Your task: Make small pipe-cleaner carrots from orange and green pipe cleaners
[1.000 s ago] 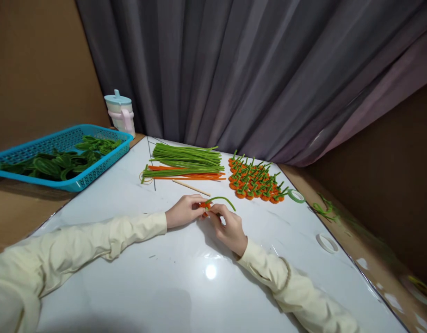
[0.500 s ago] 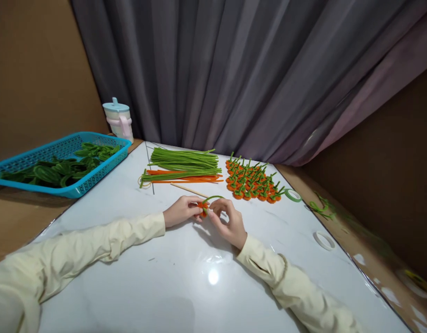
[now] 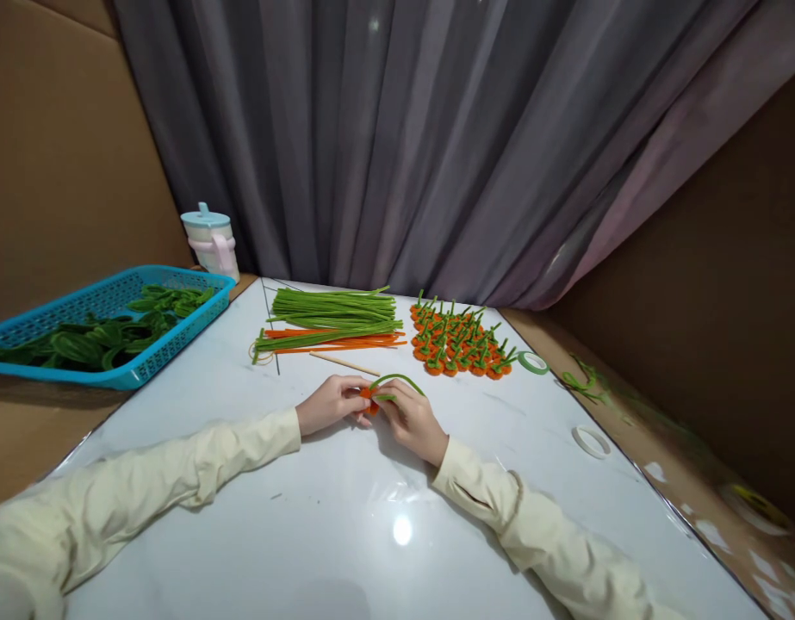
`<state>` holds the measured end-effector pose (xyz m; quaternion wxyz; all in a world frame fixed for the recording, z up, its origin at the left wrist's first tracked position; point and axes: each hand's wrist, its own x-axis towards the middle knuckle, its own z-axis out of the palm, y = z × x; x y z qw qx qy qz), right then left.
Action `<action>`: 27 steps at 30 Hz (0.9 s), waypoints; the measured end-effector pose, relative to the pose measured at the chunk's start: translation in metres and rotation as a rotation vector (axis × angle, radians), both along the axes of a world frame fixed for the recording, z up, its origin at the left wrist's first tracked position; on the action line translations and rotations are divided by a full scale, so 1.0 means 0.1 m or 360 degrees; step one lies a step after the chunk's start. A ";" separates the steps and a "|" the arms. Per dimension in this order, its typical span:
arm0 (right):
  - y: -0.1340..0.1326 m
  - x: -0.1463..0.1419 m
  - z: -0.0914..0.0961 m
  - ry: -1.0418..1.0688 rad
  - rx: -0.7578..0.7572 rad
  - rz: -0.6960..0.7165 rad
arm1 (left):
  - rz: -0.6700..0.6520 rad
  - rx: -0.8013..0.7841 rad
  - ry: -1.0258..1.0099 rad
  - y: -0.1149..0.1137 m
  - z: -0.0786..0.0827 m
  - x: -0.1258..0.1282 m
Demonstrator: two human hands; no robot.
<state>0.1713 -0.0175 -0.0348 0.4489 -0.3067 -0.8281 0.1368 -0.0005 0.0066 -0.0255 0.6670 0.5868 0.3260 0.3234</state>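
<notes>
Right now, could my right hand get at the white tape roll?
Probably yes: the white tape roll lies uncovered on the tabletop with nothing between, though your right hand would likely need to let go of the green stem first.

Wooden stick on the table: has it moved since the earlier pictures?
No. The wooden stick keeps the same place and slant against the orange strips lying on the table; only the view as a whole has shifted.

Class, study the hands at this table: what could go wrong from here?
The small orange piece might slip, since the left hand holds it in a fingertip grip. The green strip arching by the right hand could snag or bend out of shape. The wooden stick lies just beyond the hands and could get knocked.
</notes>
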 end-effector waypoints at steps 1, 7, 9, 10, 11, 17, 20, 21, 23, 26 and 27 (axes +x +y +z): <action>-0.01 -0.02 0.00 0.0032 -0.0035 -0.0055 | 0.0013 0.0030 0.0002 -0.01 0.00 0.01; -0.07 -0.10 0.00 0.0116 -0.0146 -0.0248 | 0.0049 0.0268 0.0079 -0.03 -0.03 0.05; -0.09 -0.11 0.01 0.0110 -0.0148 -0.0239 | 0.0034 0.0316 0.0081 -0.03 -0.04 0.05; -0.09 -0.11 0.01 0.0104 -0.0146 -0.0227 | 0.0030 0.0335 0.0079 -0.02 -0.04 0.05; -0.09 -0.11 0.02 0.0095 -0.0144 -0.0218 | 0.0031 0.0344 0.0076 -0.01 -0.04 0.04; -0.10 -0.11 -0.03 -0.0029 -0.0081 -0.0196 | 0.0060 0.0253 0.0031 0.01 -0.04 0.03; -0.10 -0.10 -0.07 -0.0102 -0.0003 -0.0172 | 0.0058 0.0223 0.0028 0.01 -0.03 0.02; -0.10 -0.09 -0.07 -0.0109 0.0024 -0.0161 | 0.0039 0.0186 0.0029 0.01 -0.02 0.02; -0.08 -0.07 -0.05 -0.0078 0.0061 -0.0129 | -0.0023 0.0044 0.0038 0.03 0.00 0.01; -0.05 -0.02 0.03 -0.0032 0.0028 -0.0069 | -0.0121 -0.0197 -0.0018 0.07 0.04 -0.02; -0.04 0.00 0.05 -0.0029 0.0024 -0.0058 | -0.0136 -0.0253 -0.0064 0.09 0.05 -0.03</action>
